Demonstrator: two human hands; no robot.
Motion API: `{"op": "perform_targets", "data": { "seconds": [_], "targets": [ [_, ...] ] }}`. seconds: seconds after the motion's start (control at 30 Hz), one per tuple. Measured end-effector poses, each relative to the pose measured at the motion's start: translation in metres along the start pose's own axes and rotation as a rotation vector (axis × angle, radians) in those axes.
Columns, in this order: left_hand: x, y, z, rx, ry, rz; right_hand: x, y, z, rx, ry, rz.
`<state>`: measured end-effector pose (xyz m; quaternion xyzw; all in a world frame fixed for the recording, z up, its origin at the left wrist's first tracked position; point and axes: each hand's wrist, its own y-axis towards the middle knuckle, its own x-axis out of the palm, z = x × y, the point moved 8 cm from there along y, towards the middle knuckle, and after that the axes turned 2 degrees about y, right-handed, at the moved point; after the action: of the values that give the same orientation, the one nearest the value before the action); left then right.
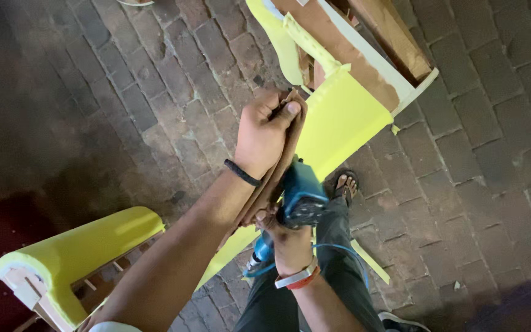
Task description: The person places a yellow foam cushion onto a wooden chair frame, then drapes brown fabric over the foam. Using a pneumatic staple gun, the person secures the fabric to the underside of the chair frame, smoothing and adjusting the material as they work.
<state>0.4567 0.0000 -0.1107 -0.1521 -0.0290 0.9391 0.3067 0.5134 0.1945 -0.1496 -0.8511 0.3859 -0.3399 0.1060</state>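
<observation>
— What is the left hand (264, 132) gripping?

— A thin brown board (273, 178), fingers (287, 110) pinched over its top end, standing on edge against the yellow foam (339, 120) of the wooden frame (364, 49). It looks stiff and light; best held by the edge.

— And the right hand (287, 237)?

— Closed around a blue power tool (299, 197), just below the board, above the brick floor (124, 92). Probably heavier, its cord trailing.

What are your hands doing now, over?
Left hand gripping brown board edge. Right hand holding blue power tool against it. Yellow foam close behind.
</observation>
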Motion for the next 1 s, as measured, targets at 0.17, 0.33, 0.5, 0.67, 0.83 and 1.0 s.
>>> {"op": "perform_targets", "data": {
  "seconds": [0.17,0.33,0.5,0.67,0.83,1.0],
  "targets": [
    [-0.006,0.012,0.008,0.064,-0.083,-0.004,-0.033,0.023,-0.050,0.038,0.194,0.115],
    [0.016,0.041,0.017,0.121,0.178,-0.035,-0.108,0.059,-0.127,-0.141,-0.171,0.237],
    [0.057,0.079,0.003,0.081,0.184,-0.014,-0.171,0.098,-0.155,-0.243,-0.221,0.462],
    [0.076,0.122,0.004,0.194,0.109,0.027,-0.192,0.173,-0.166,-0.316,-0.151,0.436],
    [0.114,0.147,-0.033,-0.027,0.269,-0.116,-0.215,0.197,-0.159,-0.276,-0.188,0.482],
    [0.131,0.139,-0.074,-0.102,0.490,-0.223,-0.237,0.185,-0.132,-0.087,-0.365,0.495]
  ]
}}
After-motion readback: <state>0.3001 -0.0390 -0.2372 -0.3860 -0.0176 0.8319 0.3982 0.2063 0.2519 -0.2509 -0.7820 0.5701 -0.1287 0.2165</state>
